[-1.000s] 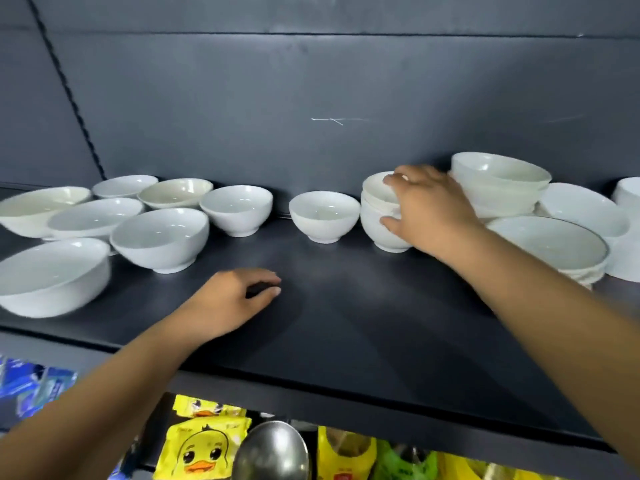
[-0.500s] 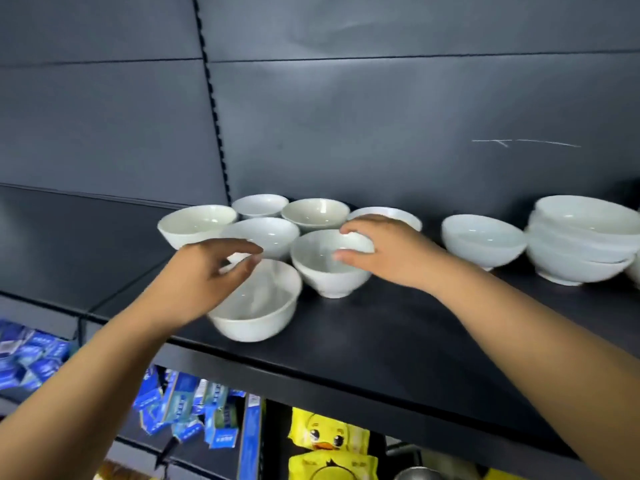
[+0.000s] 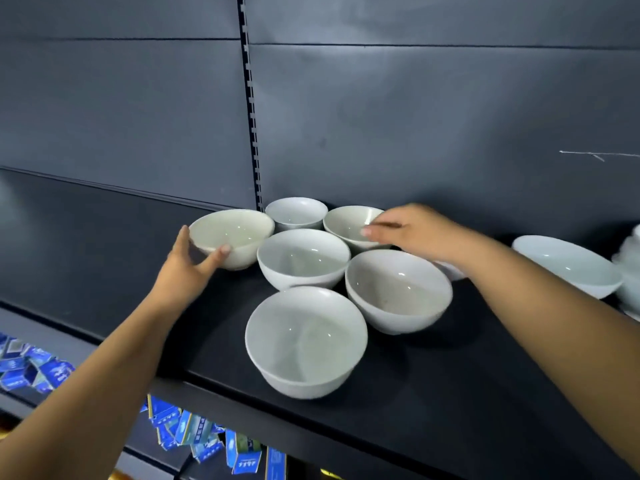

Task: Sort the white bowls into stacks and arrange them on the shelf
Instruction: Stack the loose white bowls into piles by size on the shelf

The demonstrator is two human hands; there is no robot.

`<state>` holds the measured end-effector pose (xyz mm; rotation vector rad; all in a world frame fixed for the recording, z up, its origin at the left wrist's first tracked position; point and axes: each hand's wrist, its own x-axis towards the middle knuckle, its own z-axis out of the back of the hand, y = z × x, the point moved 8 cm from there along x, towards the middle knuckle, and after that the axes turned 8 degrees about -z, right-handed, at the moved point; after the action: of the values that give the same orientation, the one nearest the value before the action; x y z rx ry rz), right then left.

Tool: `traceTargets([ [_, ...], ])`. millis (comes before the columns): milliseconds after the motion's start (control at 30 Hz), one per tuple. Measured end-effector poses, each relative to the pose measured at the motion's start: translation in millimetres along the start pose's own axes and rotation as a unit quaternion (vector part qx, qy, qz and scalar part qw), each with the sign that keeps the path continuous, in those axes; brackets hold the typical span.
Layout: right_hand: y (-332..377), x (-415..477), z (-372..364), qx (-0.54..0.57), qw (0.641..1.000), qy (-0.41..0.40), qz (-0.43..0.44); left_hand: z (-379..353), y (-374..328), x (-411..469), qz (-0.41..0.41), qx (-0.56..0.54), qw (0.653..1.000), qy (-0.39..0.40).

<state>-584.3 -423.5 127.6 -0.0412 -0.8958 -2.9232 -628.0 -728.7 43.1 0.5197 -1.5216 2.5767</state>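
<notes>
The off-white glazed ceramic bowl (image 3: 232, 237) at the left end of the cluster is the one in hand. The person's left hand (image 3: 187, 268) cups its outer wall, thumb up beside the rim and forefinger curled round the near side, fingers grasping it. It appears to rest on the black shelf (image 3: 450, 393).

The right hand (image 3: 419, 230) reaches to the shallow off-white bowl (image 3: 346, 221) at the back, fingers laid on its near rim. From here I cannot tell whether they pinch it or only touch it.

Between those two, a small white bowl (image 3: 296, 213) sits against the dark grey back panel (image 3: 415, 116). Nearer stand three deeper ones, upright and single: the middle white bowl (image 3: 303, 258), the right white bowl (image 3: 398, 289) just beside it, and the front white bowl (image 3: 304, 341) near the shelf's front edge. Well to the right lies a wide white bowl (image 3: 568, 265). Nothing in this cluster is stacked yet.

These look stiff, weighty for their size and slick with glaze, and a knocked rim would likely chip. I would take each round the wall just under the rim, or thumb inside and fingers outside, and nest like sizes gently. A passing forearm could catch the front bowl.

Blue packets (image 3: 197, 431) lie on the shelf below.
</notes>
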Motion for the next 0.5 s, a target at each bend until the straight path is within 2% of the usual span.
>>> traceTargets([
  [67, -5, 23, -3, -0.016, 0.999, 0.030, -0.016, -6, 5, 2, 0.004, -0.055, 0.998, -0.006],
  [200, -24, 53, -24, -0.087, 0.986, 0.122, -0.073, -15, 4, 6, -0.021, -0.063, 0.998, 0.008],
  [400, -20, 63, -35, -0.110, 0.971, 0.206, -0.059, -12, 12, 9, -0.021, -0.048, 0.999, -0.009],
  [500, -13, 65, -36, -0.151, 0.967, 0.202, -0.029, -11, 15, 10, -0.020, -0.051, 0.998, -0.010],
])
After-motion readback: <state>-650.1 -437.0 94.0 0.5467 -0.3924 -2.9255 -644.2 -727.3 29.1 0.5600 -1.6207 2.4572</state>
